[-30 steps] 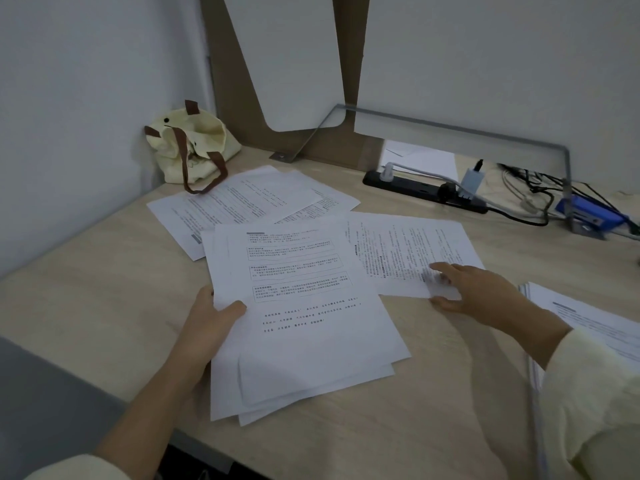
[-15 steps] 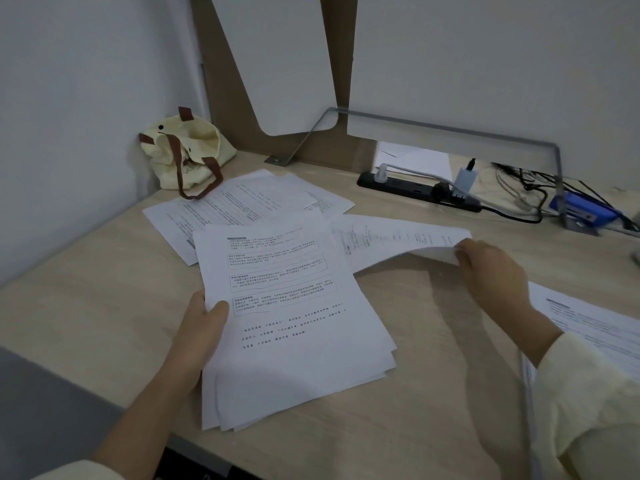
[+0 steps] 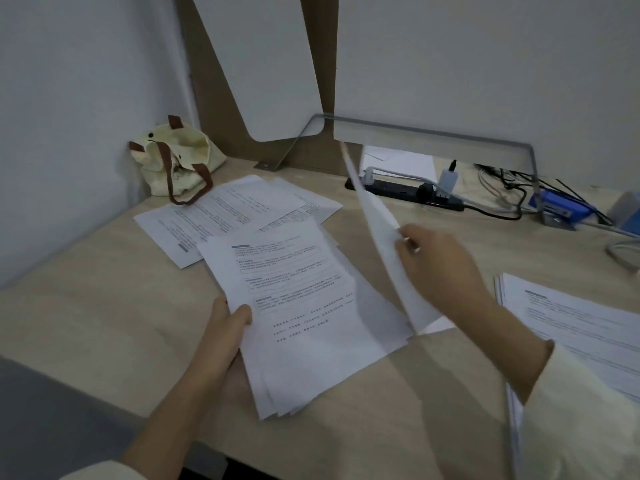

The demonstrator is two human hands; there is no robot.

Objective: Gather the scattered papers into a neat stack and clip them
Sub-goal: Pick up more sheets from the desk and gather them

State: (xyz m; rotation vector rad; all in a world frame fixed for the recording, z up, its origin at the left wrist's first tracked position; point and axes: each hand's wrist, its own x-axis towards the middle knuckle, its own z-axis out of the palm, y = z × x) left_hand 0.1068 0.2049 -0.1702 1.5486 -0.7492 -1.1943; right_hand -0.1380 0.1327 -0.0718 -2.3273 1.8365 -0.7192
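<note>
We see a person in a long-sleeved top of pale cream cloth. The right sleeve (image 3: 581, 410) is loose and roomy, its soft fabric falling in broad creases, and its cuff ends partway up the forearm (a darker line edges it). Of the left sleeve (image 3: 104, 471) we catch only a small cream patch at the bottom edge. Beyond both cuffs the forearms are uncovered, and the left hand (image 3: 227, 330) and right hand (image 3: 440, 265) are bare.
</note>
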